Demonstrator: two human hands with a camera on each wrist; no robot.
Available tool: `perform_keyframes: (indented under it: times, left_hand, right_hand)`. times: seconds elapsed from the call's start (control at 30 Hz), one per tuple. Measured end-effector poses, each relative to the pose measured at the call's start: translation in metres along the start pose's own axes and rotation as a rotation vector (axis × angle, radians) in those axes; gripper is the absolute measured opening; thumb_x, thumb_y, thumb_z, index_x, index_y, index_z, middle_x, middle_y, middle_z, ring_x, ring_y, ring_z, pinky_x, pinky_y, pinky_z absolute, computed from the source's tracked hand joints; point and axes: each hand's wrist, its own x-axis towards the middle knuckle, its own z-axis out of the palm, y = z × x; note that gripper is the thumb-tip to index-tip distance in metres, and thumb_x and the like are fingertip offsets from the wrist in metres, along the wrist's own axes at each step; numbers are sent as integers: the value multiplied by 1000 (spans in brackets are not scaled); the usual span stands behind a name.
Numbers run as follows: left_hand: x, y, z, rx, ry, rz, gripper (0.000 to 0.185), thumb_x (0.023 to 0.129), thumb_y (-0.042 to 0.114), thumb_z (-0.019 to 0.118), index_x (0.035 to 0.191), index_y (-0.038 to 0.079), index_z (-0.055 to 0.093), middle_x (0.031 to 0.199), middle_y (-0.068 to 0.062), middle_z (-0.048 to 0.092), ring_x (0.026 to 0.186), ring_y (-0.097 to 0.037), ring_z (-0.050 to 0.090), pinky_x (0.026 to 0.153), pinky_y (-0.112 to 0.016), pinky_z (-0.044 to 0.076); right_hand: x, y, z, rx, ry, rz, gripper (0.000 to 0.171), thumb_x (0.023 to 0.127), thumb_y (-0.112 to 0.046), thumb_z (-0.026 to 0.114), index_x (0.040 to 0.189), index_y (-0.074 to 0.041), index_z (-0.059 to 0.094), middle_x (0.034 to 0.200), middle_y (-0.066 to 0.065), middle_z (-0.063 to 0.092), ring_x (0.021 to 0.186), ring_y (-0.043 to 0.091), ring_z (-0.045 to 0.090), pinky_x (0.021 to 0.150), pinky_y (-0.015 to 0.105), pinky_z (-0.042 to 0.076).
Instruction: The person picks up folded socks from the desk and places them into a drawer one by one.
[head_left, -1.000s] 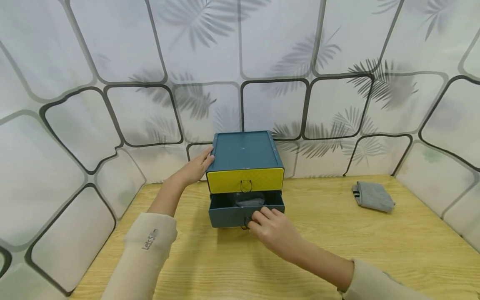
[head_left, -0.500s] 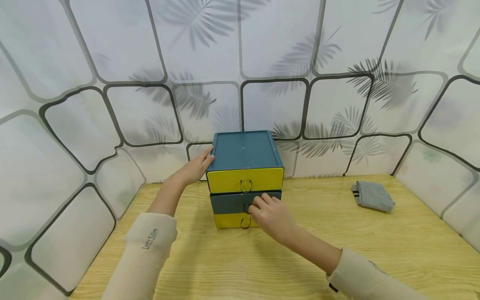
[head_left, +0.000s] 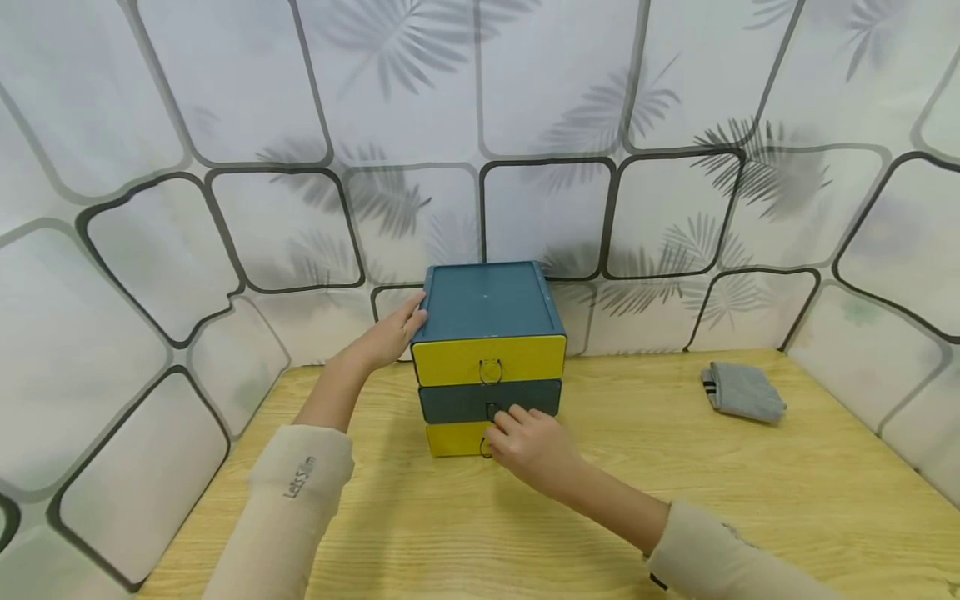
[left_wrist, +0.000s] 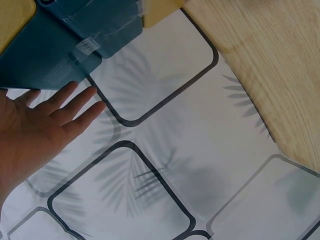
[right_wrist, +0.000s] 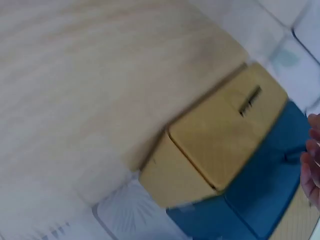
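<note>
A small drawer chest sits at 12 o'clock on the wooden table, backed against the patterned wall. Left hand, fingers straight, rests flat on the chest's 9 o'clock side. Right hand, fingers curled, is at the mid, blue drawer's ring pull; grip can't be told. Folded grey cloth lies well apart at 3 o'clock.

Teal drawer box with 2 yellow drawer fronts and 1 teal front between. Pale wood-grain tabletop. Grey folded cloth, dark-striped at the edge. White backdrop, grey palm-leaf print, black rounded outlines. Beige sleeves.
</note>
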Motion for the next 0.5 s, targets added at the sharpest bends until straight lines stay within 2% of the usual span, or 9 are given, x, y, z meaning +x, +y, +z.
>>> perform_keyframes:
  times: [0.13,0.23,0.33,0.5]
  left_hand:
    - [-1,0,0,-5,0,-1,54,103,35,19,149,13,0,152,-15,5,136,-33,7,106,-52,12]
    - [-2,1,0,-9,-1,0,54,103,34,19,149,13,0,151,-15,5,136,-33,7,106,-52,12]
    - [-2,1,0,-7,-3,5,54,103,34,19,149,12,0,151,-16,5,136,-33,7,106,-52,12]
    - [-2,1,0,-3,-5,6,55,103,35,19,149,13,0,151,-15,5,136,-34,8,106,-52,12]
  right_hand:
    - [-7,-12,13,-28,-127,-69,16,74,-23,78,78,-15,66,75,-2,60,59,11,55,42,15,38]
    - [-11,-16,24,-86,-214,-70,13,74,-22,77,81,-16,67,76,-3,62,57,10,55,36,16,30]
    - [-12,-15,32,-118,-236,-57,15,72,-21,78,80,-15,66,76,-3,62,57,12,55,34,18,28]
    - [-13,-11,38,-143,-226,-56,9,75,-12,75,78,-15,68,81,-1,63,62,14,59,35,19,34]
